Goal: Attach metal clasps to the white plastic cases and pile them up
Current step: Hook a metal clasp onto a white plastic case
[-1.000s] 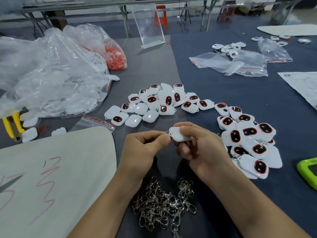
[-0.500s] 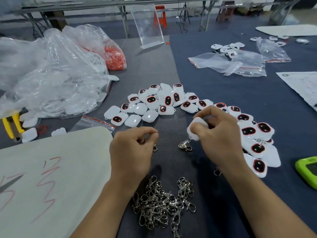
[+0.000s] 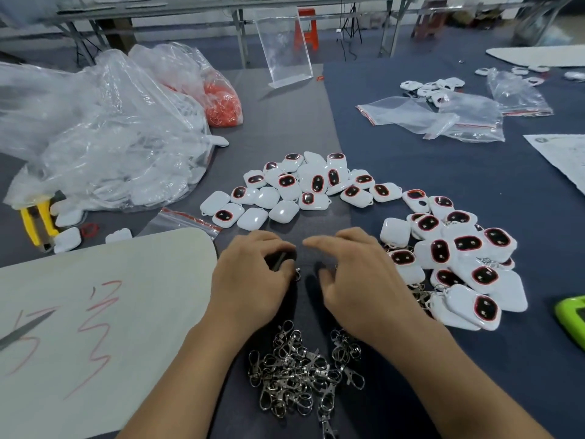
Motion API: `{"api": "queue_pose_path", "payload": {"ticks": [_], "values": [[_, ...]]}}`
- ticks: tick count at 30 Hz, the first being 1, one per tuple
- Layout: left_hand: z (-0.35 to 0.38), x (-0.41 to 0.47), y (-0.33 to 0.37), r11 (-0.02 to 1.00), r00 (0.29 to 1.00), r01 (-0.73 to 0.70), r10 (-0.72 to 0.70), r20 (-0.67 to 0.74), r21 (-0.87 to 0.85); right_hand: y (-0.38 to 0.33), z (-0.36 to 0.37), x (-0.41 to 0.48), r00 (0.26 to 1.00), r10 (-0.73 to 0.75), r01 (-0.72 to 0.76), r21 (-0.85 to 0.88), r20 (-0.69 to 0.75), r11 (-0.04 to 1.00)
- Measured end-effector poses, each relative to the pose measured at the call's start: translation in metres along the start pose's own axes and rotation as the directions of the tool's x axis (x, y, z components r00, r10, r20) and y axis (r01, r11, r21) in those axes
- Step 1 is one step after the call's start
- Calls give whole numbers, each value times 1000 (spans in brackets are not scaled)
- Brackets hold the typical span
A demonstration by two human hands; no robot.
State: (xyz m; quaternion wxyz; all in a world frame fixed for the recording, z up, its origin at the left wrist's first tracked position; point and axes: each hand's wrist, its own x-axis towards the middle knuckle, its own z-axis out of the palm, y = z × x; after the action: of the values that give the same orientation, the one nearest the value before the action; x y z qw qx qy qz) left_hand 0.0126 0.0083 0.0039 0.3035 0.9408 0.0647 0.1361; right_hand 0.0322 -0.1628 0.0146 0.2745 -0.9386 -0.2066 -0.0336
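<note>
Between the forearms: a heap of loose clasps (image 3: 294, 381) is seen on the surface (image 3: 411, 160).
Left hand (image 3: 253, 274): grip narrow, fingers curled, a single clasp (image 3: 297, 274) pinched at the fingertips, as half a second earlier.
Right hand (image 3: 357, 280): grip wide and empty, the case held earlier having been released.
White case (image 3: 394, 232): laid plain side up at the left edge of the finished pile (image 3: 459, 258).
Unfitted cases (image 3: 300, 188): spread beyond both hands, unmoved.
</note>
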Motion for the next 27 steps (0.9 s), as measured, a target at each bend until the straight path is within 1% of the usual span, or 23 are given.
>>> {"api": "queue_pose_path", "payload": {"ticks": [2,5,7,9,11,13,15,16,17,20,22,24,25,26,27], "values": [[-4,3,-3,999,999,-4,5,31,-32,1,4,2,999,0,2,-29,43,1000],[-8,5,-8,996,997,8,-1,75,-85,5,8,3,999,7,-6,-37,42,999],[-7,4,-9,992,997,50,-44,60,-117,3,9,3,999,-38,38,3,31,999],[-5,3,-7,974,995,96,-91,34,-206,1,11,3,996,-84,82,41,30,996],[-4,1,-3,915,994,103,-81,74,-389,0,15,5,999,-49,48,103,6,994],[-3,0,2,811,988,152,-106,112,-565,1,15,7,998,16,-2,233,-58,972],[-2,2,3,717,978,201,-187,94,-668,3,15,10,994,58,-23,338,-95,941],[-2,4,3,693,973,204,-219,67,-692,5,14,11,993,70,-30,364,-95,931],[-2,5,0,698,970,193,-241,27,-689,9,13,13,993,77,-39,367,-89,929],[-3,8,-9,808,959,148,-258,-118,-570,17,0,16,994,110,-90,438,-21,895],[-3,6,-11,863,952,134,-250,-180,-488,24,-11,17,993,114,-94,438,-19,894],[-4,3,-8,917,957,107,-200,-210,-386,33,-22,16,985,139,-102,311,-101,945],[-4,2,-7,934,960,93,-176,-217,-345,37,-27,16,981,147,-118,215,-124,970],[-5,1,-5,944,962,85,-161,-221,-318,41,-31,15,981,151,-134,136,-123,982],[-5,0,-4,949,963,85,-157,-221,-303,42,-35,13,986,144,-138,67,-89,988]]}}
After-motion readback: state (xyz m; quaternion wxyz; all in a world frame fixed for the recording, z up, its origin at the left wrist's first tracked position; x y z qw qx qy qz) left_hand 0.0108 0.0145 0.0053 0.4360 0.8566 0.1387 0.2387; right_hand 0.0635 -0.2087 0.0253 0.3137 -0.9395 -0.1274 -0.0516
